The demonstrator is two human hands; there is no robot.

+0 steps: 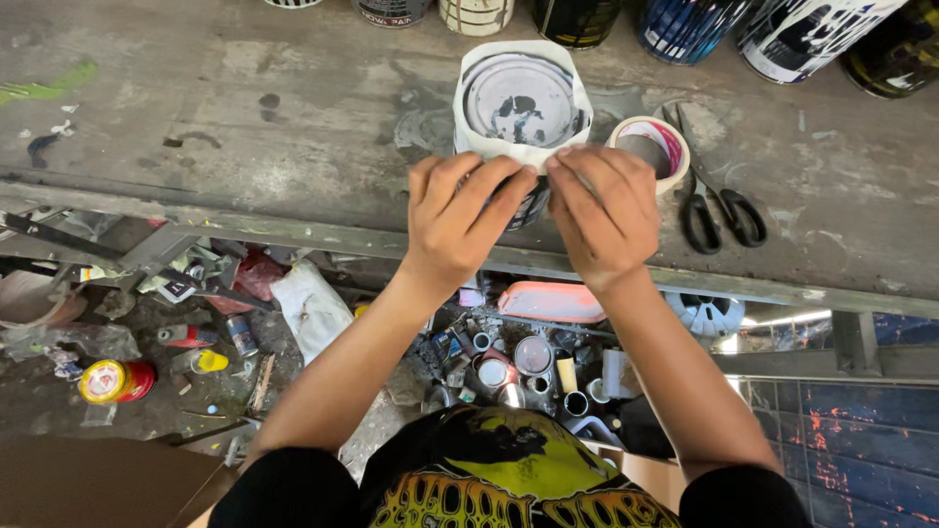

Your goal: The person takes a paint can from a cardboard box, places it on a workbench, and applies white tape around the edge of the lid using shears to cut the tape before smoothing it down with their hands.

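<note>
Head view, looking straight down over a black shirt [494, 479] with a yellow print. Both forearms run up from the bottom of the frame and converge at the near edge of a worn grey bench [245, 147].

Below that edge, between the arms, lies floor clutter: small cans [533, 357] and a pink oblong piece [553, 301]. Further left are a white bag [311, 308] and a red tin [115, 381] with a yellow lid.

Left hand [460, 220]: palm down, wrist bent, fingers curled forward, tips pressed against a white paper band [469, 132] at the near side of a paint can [518, 98]. Right hand [604, 210]: same pose, mirrored, fingertips pinching the paper where its ends meet. The two hands almost touch at the fingertips. Neither is spread; both are closed on the paper.

Paint can stands upright just inside the bench's near edge, lid on, lid smeared grey and black. Paper wraps its wall and rises above the rim.

Tape roll [649, 149] lies flat just right of the can, partly behind the right hand's fingers. Black-handled scissors [719, 205] lie just right of the roll, blades pointing away.

Open bench spreads left of the can, stained and paint-flecked. Far edge is lined with a row of cans [685, 24], cut off by the frame.
</note>
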